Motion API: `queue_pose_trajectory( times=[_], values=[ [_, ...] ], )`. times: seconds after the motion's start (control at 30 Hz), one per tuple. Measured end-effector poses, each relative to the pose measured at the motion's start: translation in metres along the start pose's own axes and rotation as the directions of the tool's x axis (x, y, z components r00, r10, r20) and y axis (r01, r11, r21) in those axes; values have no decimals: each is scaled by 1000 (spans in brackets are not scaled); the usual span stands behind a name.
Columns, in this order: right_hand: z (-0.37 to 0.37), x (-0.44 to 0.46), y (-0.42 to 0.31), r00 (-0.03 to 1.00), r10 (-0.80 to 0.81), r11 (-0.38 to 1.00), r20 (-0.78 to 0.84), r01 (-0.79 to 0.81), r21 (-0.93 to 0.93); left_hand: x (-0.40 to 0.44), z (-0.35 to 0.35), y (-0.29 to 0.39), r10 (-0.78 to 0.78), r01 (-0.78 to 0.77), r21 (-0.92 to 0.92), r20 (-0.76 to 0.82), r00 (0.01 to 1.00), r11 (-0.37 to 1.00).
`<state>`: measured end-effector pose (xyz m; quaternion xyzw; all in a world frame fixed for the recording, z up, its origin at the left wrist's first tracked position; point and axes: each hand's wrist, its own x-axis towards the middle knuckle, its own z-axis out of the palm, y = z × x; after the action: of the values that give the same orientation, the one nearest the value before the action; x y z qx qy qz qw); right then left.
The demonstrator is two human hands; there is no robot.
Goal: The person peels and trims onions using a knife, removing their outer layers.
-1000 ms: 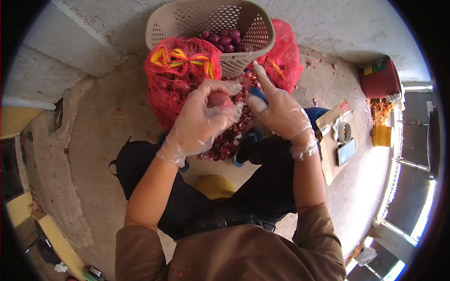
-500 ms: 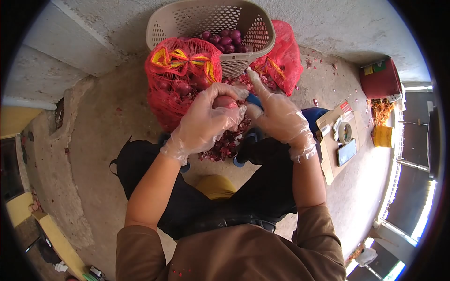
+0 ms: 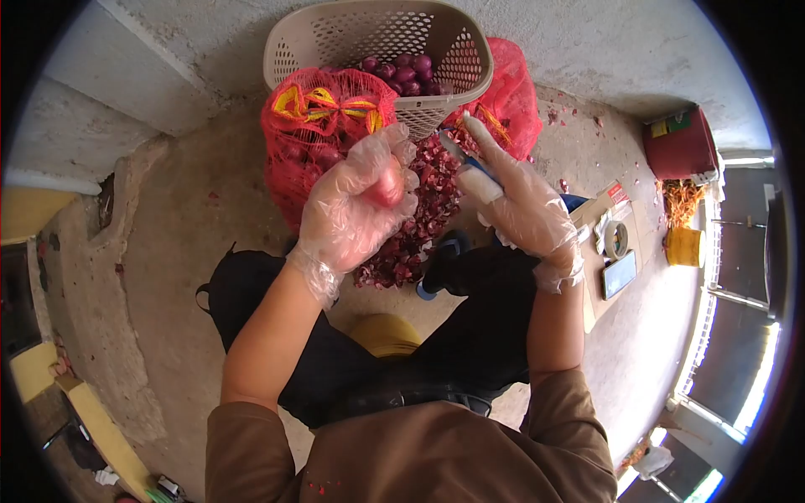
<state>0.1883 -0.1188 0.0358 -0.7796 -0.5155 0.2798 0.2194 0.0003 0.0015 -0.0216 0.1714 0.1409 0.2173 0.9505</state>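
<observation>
My left hand, in a clear plastic glove, is wrapped round a red onion. The onion's smooth pinkish side faces the other hand. My right hand, gloved as well, grips a small knife with a blue handle, its index finger stretched along it. White wrapping covers the thumb and index fingertip. The knife is apart from the onion. Below both hands, a heap of dry onion skins lies on the floor between my feet.
A beige perforated basket holding several purple onions stands against the wall. Red mesh sacks, one at the left and one at the right, flank it. Cardboard bearing a tape roll and a phone lies rightward.
My hands have moved apart. The left has turned with the onion, showing more of its side, and the right has drawn the knife away to the right, exposing the blade.
</observation>
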Motion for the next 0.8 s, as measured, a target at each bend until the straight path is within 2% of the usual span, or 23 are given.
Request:
queue_pose_trajectory(
  times=[0.1, 0.13, 0.23, 0.3, 0.33, 0.43, 0.5, 0.63, 0.77, 0.8],
  values=[
    [2, -7, -21, 996, 5, 945, 87, -33, 324, 2, -7, -5, -5, 8, -33, 80, 997, 999],
    [3, -9, -28, 991, 1, 892, 136, -62, 449, 1, -5, -7, 46, -43, -61, 56, 997, 997],
    [11, -9, -43, 966, -74, 893, 247, -46, 447, -2, 4, -10, 143, -138, -128, 29, 989, 982],
    [24, -6, -40, 959, -165, 860, 232, 25, 509, -3, 5, -6, 141, -126, -167, 77, 987, 978],
    [38, -6, -35, 957, -245, 805, 158, 110, 583, -5, 14, -5, 175, -174, -84, 1, 985, 981],
    [55, -3, -32, 936, -348, 717, 56, 228, 659, -5, 14, -7, 310, -310, -77, -16, 951, 948],
    [62, -2, -30, 931, -365, 721, 13, 274, 637, -5, 9, -9, 380, -380, -12, -29, 925, 925],
    [52, -5, -38, 942, -312, 795, 126, 186, 577, -7, 15, -11, 460, -456, 95, -32, 887, 885],
    [53, -5, -35, 931, -348, 772, 109, 218, 598, -9, 12, -10, 486, -457, 328, -8, 874, 827],
    [52, -6, -35, 932, -342, 771, 118, 206, 603, -10, 11, -10, 482, -460, 308, 7, 876, 832]
  ],
)
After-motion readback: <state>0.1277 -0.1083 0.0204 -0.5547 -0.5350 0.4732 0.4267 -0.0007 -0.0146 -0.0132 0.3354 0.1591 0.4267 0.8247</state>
